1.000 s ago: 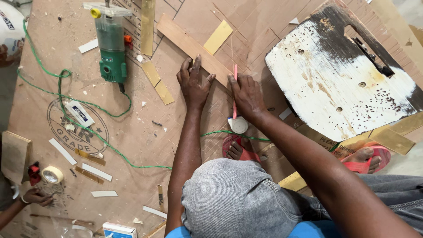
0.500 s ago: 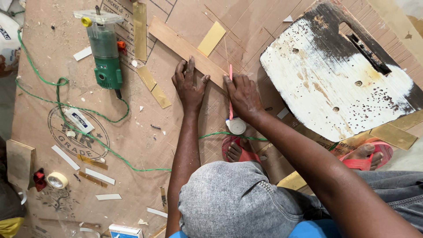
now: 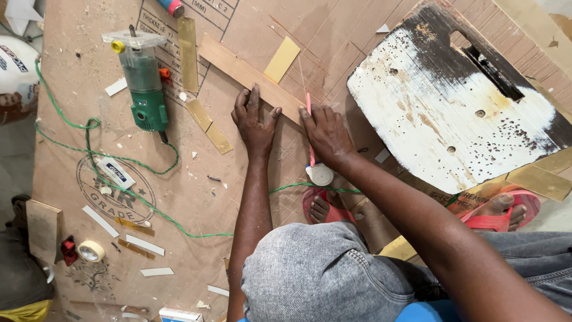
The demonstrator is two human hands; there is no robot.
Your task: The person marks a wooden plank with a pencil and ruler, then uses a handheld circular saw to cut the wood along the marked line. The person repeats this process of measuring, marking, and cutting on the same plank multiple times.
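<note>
Left hand (image 3: 255, 122) flat, fingers spread, pressing the wooden strip (image 3: 250, 76) onto the brown board (image 3: 190, 179). Right hand (image 3: 326, 134) just beside it, fingers closed around a pink pencil (image 3: 309, 128), tip against the strip's edge. Green trimmer (image 3: 143, 86) well left of both hands.

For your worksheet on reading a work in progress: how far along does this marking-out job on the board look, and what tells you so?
Done: a grid of thin lines already covers the brown board below the hands. In hand: the left hand presses the wooden strip flat as a straightedge, while the right hand runs a pink pencil along it. Left: the green trimmer lies untouched, and no cut along the lines shows.
</note>
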